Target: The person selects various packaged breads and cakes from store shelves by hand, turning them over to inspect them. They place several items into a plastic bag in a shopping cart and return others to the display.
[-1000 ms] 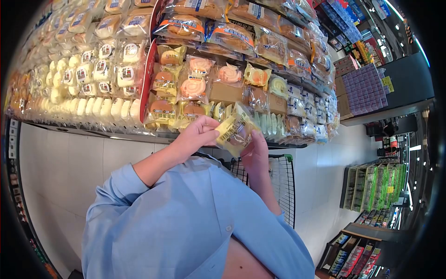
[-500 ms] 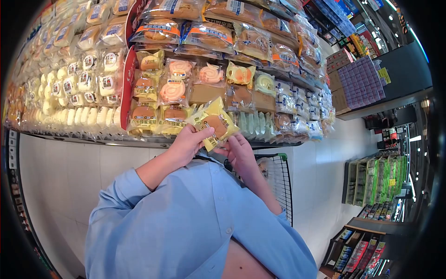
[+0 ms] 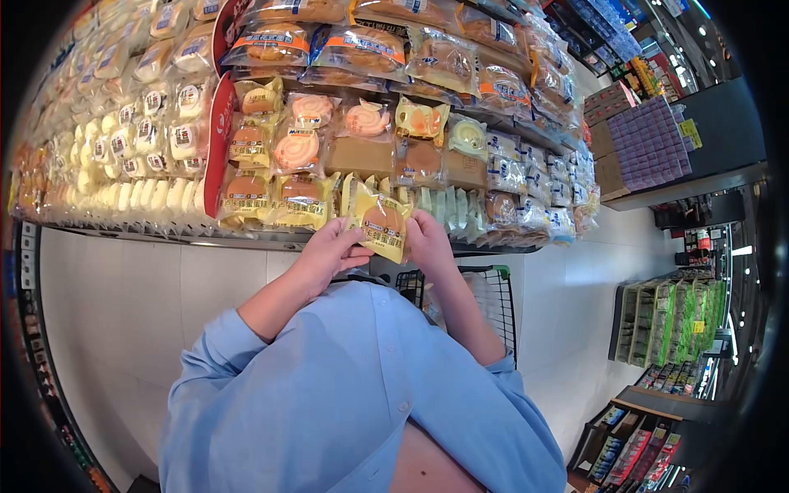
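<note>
A yellow-wrapped honey cake (image 3: 382,223) with a round brown cake showing through its clear window is held up in front of the shelf. My left hand (image 3: 327,253) pinches its left edge, fingers closed. On the other side my right hand (image 3: 429,242) grips the right edge of the wrapper, thumb and fingers together. Just behind it, matching yellow cake packs (image 3: 297,200) stand in the bottom row of the display. Pink swirl cakes (image 3: 297,150) in clear bags sit a row above.
A red divider (image 3: 220,135) separates the cakes from white packaged buns (image 3: 152,193) on the left. Larger bagged breads (image 3: 362,48) fill the upper shelf. A black wire shopping cart (image 3: 503,306) stands under my right forearm. Green-edged racks (image 3: 670,322) are farther right.
The honey cake pack has turned more upright, its front facing me. My right hand has risen from below its corner to grip the right edge; my left hand has shifted slightly left.
</note>
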Demonstrator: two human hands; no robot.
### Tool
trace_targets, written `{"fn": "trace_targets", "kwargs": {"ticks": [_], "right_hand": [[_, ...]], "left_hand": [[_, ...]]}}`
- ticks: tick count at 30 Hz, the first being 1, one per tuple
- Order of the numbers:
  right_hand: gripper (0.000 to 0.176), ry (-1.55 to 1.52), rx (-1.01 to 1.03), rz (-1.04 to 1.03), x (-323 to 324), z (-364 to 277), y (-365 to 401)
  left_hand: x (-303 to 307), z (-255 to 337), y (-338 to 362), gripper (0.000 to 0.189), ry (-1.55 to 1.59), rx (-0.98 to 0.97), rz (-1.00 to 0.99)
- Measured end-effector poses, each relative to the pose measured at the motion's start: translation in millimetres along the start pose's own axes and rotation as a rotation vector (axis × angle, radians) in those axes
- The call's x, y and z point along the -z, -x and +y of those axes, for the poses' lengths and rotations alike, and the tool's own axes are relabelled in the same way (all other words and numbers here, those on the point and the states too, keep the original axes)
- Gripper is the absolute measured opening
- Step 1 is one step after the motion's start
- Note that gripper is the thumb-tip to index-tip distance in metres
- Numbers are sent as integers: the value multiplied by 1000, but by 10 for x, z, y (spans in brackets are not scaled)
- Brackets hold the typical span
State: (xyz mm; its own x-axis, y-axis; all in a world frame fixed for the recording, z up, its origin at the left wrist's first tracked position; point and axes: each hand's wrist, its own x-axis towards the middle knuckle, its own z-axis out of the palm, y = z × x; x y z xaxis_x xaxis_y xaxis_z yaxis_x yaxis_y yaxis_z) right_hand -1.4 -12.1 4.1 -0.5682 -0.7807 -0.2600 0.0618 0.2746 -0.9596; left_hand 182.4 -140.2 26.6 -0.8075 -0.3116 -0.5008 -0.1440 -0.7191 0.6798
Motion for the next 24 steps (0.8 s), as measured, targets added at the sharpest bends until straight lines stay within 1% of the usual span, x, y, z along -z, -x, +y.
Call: {"fn": "trace_targets", "kwargs": {"ticks": [2, 3, 5, 6, 8, 9, 10, 11, 12, 14, 15, 16, 18, 19, 20, 21, 22, 23, 24], "right_hand": [[19, 140, -176, -69, 3, -118, -117], [19, 137, -175, -78, -15, -131, -184], [23, 162, -147, -35, -66, -148, -315], [23, 160, -145, -46, -88, -150, -366], [24, 103, -115, -80, -94, -123, -450], [27, 82, -101, -88, -73, -1, -526], [27, 82, -102, -97, -75, 84, -569], [29, 77, -80, -60, -77, 159, -607], [31, 71, -59, -20, -108, 127, -601], [32, 26, -96, 8, -173, 56, -578], [32, -17, -128, 39, -203, 11, -561], [32, -19, -130, 38, -202, 19, -575], [33, 94, -34, -5, -192, -2, -606], [33, 91, -31, -1, -198, -32, -607], [33, 86, -40, 2, -201, -65, -589], [34, 81, -48, 5, -197, -94, -577], [34, 78, -45, 12, -170, -4, -612], [34, 58, 1, 12, -135, 171, -674], [34, 37, 45, 14, -104, 270, -696]], "left_hand": [[55, -36, -14, 42, 69, -39, 57], [69, -51, -8, 42, 68, -41, 65], [88, -61, 12, 50, 61, -138, 97], [83, -62, 36, 50, 61, -142, 108], [63, -65, 100, 56, 25, -151, 189], [57, -28, 152, 56, 28, -154, 198], [35, 33, 231, 56, -121, -87, 216], [11, 93, 302, 56, -270, -19, 231], [-27, 153, 361, 56, -269, -17, 236], [-93, 231, 434, 54, -1059, -341, 249], [-24, 148, 348, 55, -1179, -567, 219], [-34, 138, 279, 55, -1181, -565, 219], [-133, 159, 108, 61, -1576, -1018, 241], [-133, 130, 14, 70, -1616, -948, 171], [-154, 129, -60, 70, -1618, -951, 164], [-180, 143, -132, 74, -1690, -951, 156], [-188, 146, -187, 77, -1763, -951, 148], [-161, 122, -238, 77, -1768, -956, 140], [-124, 92, -293, 81, -1818, -900, 147]]}}
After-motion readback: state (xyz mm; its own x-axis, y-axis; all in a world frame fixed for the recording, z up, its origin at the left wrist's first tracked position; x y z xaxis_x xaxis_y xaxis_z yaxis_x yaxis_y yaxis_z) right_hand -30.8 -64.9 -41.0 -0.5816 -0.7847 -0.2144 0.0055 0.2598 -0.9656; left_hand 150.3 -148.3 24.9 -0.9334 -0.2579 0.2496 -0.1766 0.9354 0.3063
